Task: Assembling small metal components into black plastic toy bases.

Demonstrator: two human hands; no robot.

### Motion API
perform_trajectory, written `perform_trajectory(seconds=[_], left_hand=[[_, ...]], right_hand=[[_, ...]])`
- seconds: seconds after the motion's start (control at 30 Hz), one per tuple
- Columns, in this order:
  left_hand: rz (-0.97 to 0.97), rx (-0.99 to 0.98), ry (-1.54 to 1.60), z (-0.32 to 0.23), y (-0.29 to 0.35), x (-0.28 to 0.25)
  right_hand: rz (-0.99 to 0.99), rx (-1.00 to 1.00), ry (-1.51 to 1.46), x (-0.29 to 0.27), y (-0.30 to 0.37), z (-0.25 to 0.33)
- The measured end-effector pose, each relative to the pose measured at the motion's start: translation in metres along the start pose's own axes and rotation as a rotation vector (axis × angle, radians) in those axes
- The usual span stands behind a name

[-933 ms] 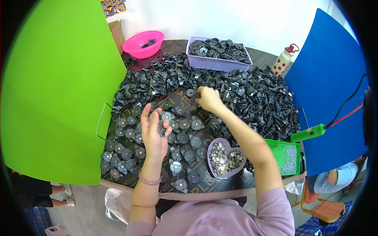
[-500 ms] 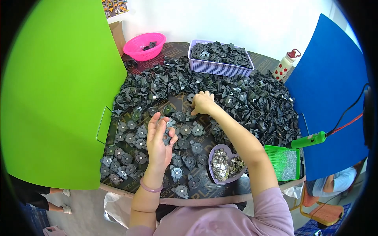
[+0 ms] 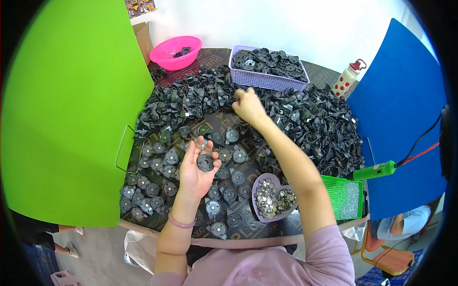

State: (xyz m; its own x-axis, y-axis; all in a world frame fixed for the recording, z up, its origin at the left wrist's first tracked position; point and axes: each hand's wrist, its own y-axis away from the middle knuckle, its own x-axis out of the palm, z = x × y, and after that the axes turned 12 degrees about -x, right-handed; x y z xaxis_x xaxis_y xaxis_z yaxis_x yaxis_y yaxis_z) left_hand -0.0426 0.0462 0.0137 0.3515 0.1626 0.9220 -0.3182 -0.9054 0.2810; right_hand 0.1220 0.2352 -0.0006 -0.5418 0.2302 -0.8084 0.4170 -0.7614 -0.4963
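My left hand (image 3: 194, 172) is turned palm up over the table, its fingers curled about a black round plastic disc (image 3: 205, 163) with a hole in its middle. Farther away, my right hand (image 3: 249, 106) is at the edge of a heap of black plastic parts (image 3: 305, 114), fingers bent down and closed; what they grip is hidden. Round black assemblies (image 3: 213, 207) with shiny centres lie spread around and below my left hand. Beneath my right forearm, a purple heart-shaped bowl (image 3: 257, 213) holds many small metal round pieces (image 3: 270, 200).
A purple basket (image 3: 269, 83) of black discs stands at the back, beside a pink colander (image 3: 176, 63). At right are a bottle (image 3: 344, 82), a green powered screwdriver (image 3: 374, 170) and a green tray (image 3: 334, 190). Green (image 3: 67, 119) and blue (image 3: 400, 124) panels flank the table.
My right hand has moved away from the loose assemblies, up to the heap's edge. My left hand has tilted, bringing its disc into fuller view.
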Motion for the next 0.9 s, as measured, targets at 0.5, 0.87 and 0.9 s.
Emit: perform_trajectory(seconds=[0.5,0.87,0.9], left_hand=[[0.035,0.029,-0.284,0.012,-0.006,-0.002],[0.21,-0.186,-0.623,0.056,0.008,0.01],[0.218,-0.187,-0.619,0.058,0.009,0.01]], right_hand=[[0.124,-0.005,0.336,-0.039,0.042,-0.01],[0.026,-0.548,-0.092,-0.123,0.151,0.099],[0.023,-0.549,-0.092,-0.129,0.154,0.098]])
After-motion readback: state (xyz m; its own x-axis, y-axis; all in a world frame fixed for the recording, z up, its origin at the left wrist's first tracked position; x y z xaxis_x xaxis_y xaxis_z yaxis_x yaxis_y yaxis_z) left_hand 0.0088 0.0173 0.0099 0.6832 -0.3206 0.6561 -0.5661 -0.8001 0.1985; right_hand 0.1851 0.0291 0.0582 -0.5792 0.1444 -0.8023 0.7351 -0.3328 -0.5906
